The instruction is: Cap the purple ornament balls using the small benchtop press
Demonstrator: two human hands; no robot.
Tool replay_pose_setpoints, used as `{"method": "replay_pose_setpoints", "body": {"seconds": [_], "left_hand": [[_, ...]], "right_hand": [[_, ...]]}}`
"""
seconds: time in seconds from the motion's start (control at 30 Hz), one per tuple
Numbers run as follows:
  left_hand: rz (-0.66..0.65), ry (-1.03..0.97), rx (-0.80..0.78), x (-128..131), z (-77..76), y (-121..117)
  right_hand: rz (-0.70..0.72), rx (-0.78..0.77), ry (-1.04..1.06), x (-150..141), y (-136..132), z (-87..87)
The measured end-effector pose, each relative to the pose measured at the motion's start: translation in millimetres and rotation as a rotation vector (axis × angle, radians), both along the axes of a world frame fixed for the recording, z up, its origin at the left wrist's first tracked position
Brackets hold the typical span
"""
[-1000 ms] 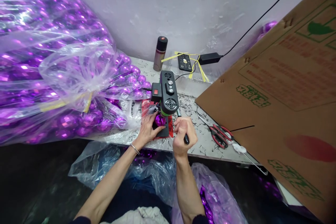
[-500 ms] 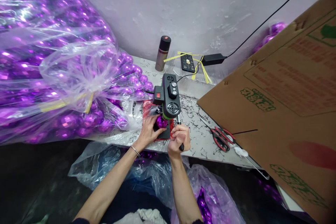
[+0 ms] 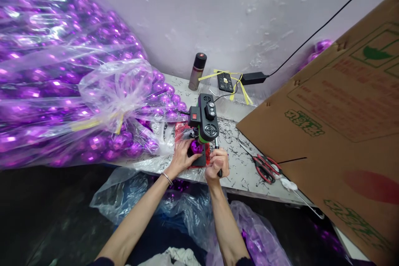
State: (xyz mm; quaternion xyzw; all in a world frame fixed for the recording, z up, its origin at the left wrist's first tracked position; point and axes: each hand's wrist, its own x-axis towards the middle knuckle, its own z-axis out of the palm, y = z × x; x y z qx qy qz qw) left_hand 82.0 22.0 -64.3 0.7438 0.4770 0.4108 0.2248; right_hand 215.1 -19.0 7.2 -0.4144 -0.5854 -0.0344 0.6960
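A shiny purple ball ornament [image 3: 196, 146] sits under the head of a small black bench press [image 3: 208, 118] with round vents, knobs and a red switch. My left hand [image 3: 183, 156] has its thumb and fingers around the ball's left and near sides, keeping it on the dark base. At the right of the press, my right hand [image 3: 218, 163] is closed around the black-gripped lever [image 3: 216, 143], its tip showing below the fist. The ball's top is hidden by the press head.
Bagged purple balls [image 3: 109, 141] fill the left. A spray can [image 3: 197, 71], phone [image 3: 225, 81] and power adapter [image 3: 254, 77] lie toward the wall. Scissors [image 3: 264, 168] rest by a large cardboard box [image 3: 330, 133] on the right. Black scraps litter the white table [image 3: 232, 174].
The whole view has shifted slightly, so things appear a little lower and mostly further right. Both hands keep their holds on the ball and lever.
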Motion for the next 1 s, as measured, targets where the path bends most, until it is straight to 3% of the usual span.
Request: {"method": "replay_pose_setpoints", "body": {"seconds": [0.37, 0.47, 0.57, 0.7, 0.83, 0.9, 1.0], "left_hand": [[0.0, -0.022, 0.011, 3.0, -5.8, 8.4], [-0.006, -0.038, 0.001, 5.0, -5.2, 13.7], [-0.028, -0.061, -0.001, 3.3, -5.2, 11.8], [-0.04, -0.074, 0.062, -11.8, -13.1, -24.0], [0.028, -0.008, 0.078, -38.2, -15.0, -62.9], [0.094, 0.025, 0.077, -50.2, -5.1, -54.6], [0.247, 0.064, 0.074, -61.0, 19.1, -0.4]], "right_hand": [[-0.015, 0.01, -0.003, -2.2, 5.0, -8.4], [-0.026, 0.006, 0.021, -4.6, 5.0, 3.6], [-0.038, -0.047, 0.101, -5.5, 4.4, 32.0], [0.018, -0.136, 0.127, -2.4, 1.8, 65.7], [0.045, -0.107, 0.09, -2.5, -2.2, 61.9], [0.029, -0.089, 0.086, -4.7, -4.2, 52.4], [0.017, -0.089, 0.088, -6.8, -6.1, 43.3]]}}
